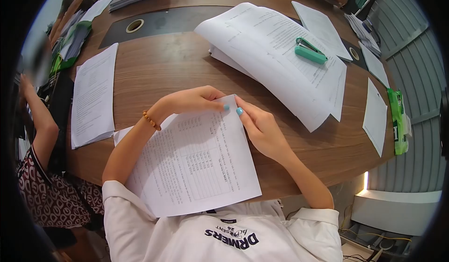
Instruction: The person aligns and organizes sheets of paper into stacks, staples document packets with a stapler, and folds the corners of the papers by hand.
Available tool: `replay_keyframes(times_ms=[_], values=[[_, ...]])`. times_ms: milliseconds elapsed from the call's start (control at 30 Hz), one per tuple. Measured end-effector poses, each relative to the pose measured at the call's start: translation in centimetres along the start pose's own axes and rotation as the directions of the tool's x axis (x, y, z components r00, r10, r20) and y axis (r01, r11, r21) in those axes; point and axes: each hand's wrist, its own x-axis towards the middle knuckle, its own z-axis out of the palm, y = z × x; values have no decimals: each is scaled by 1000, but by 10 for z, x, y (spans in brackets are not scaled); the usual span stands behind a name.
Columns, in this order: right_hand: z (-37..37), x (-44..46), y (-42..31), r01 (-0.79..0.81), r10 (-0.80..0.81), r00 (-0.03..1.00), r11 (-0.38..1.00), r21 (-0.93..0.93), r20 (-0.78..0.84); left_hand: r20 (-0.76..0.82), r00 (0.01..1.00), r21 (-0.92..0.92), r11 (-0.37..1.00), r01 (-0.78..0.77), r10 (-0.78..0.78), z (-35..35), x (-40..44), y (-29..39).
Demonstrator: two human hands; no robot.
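Observation:
Printed sheets [196, 164] with text and a table lie tilted in front of my chest, partly over the table edge. My left hand [199, 99], with a beaded bracelet at the wrist, is closed on their far corner, its thumb on top. Close beside it, my right hand [258, 124] pinches the same corner from the right side. The fingers under the paper are hidden. Beyond my right hand, a green stapler [310, 51] rests on a large, curling stack of printed pages [276, 61].
The wooden table [154, 75] also holds a paper stack [93, 96] at left, more papers [320, 28] at far right and a green packet [398, 122] by the right edge. A co-worker's arm [41, 112] is at left; other people sit across the table.

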Motion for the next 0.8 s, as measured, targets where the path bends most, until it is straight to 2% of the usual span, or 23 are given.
replay_keyframes(times_ms=[100,200,267,300,400,467,533,600,733,800], values=[[0,0,1,-45,46,999,997,-55,20,-29,1000,30,1000,-1,2,2,1,-4],[3,0,3,-1,1,1000,999,-43,-3,-37,999,85,996,-6,9,4,-1,2],[9,0,9,128,-147,984,978,-166,-104,-27,1000,111,994,-8,11,5,-2,5],[9,1,10,128,-146,984,978,-167,-104,-41,999,123,992,8,-3,6,-3,5],[6,9,13,78,-94,976,993,-84,-196,-15,1000,168,985,27,-25,4,1,4],[1,15,17,-124,140,978,986,108,-152,27,999,200,979,29,-36,5,3,2],[2,19,20,-91,107,976,992,89,-188,4,999,144,989,-36,36,6,3,1],[3,22,24,16,-6,977,999,48,-215,-12,999,114,992,-50,52,8,2,0],[2,24,25,-30,44,978,997,67,-206,-79,993,28,996,-90,92,10,-4,-9],[2,22,21,-112,132,973,987,115,-191,-115,987,16,994,-112,113,12,-7,-7]])
